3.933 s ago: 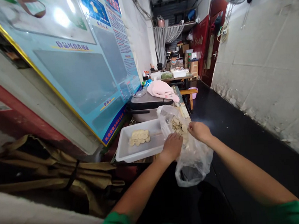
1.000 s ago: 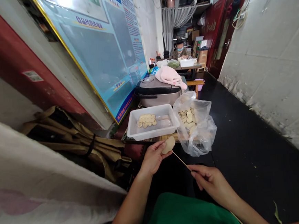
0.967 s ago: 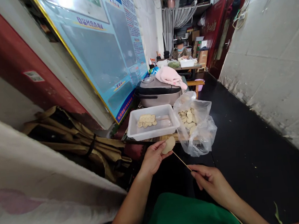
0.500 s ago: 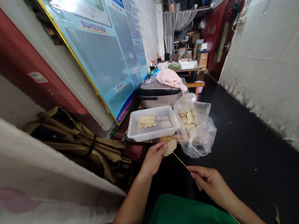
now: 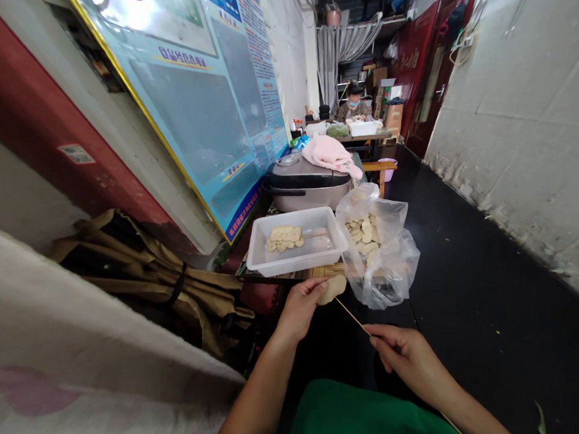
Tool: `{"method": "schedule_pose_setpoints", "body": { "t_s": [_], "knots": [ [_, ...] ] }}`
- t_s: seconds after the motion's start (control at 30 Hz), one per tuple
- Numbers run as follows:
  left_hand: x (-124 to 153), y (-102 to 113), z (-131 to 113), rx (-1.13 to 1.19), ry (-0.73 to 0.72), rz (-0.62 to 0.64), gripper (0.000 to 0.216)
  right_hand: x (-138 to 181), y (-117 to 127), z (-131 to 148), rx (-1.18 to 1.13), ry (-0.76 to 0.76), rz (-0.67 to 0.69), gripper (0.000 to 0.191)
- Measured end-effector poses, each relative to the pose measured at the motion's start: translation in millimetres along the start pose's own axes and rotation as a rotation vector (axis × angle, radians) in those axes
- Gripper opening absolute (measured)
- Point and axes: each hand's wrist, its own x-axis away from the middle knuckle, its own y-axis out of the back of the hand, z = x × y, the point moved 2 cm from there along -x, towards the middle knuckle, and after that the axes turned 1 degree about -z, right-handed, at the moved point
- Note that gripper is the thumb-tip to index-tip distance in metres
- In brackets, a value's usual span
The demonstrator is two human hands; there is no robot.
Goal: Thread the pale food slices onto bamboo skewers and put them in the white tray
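Observation:
My left hand (image 5: 301, 308) pinches a flat, pale beige food slice (image 5: 334, 289) between thumb and fingers. My right hand (image 5: 400, 345) grips a thin wooden skewer (image 5: 351, 314), whose far end meets the lower edge of that slice. How deep the tip goes in, I cannot tell. Just beyond my hands, a white plastic tub (image 5: 293, 267) holds rows of skewered slices (image 5: 284, 237), their sticks lying to the right. Beside it, an open clear plastic bag (image 5: 382, 283) contains many loose slices (image 5: 364, 232).
Behind the tub stands a grey-and-black lidded appliance (image 5: 307, 187) with a pink cloth (image 5: 329, 153) on it. Folded tan fabric (image 5: 143, 262) lies at the left, below a blue notice board (image 5: 185, 111). Farther back, a person (image 5: 353, 105) sits behind a table with containers.
My left hand and the slice have shifted slightly right and down in view. Both hands keep their grip. The person at the back shows more of their head now.

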Motion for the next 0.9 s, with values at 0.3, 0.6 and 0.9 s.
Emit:
{"method": "schedule_pose_setpoints", "body": {
  "t_s": [0.3,0.6,0.9],
  "knots": [
    [2.9,-11.8,-3.2,-0.212,-0.082,-0.031,0.033,0.8,-2.1,-0.7,0.008,-0.008,-0.011,0.041],
    [6.4,-17.0,-5.9,-0.435,-0.193,-0.070,0.029,0.4,-2.3,-1.6,0.019,-0.023,-0.034,0.043],
    [4.3,-16.2,-1.4,-0.514,-0.248,-0.074,0.029,0.1,-4.8,-5.8,0.088,0.005,-0.050,0.041]
  ]
}}
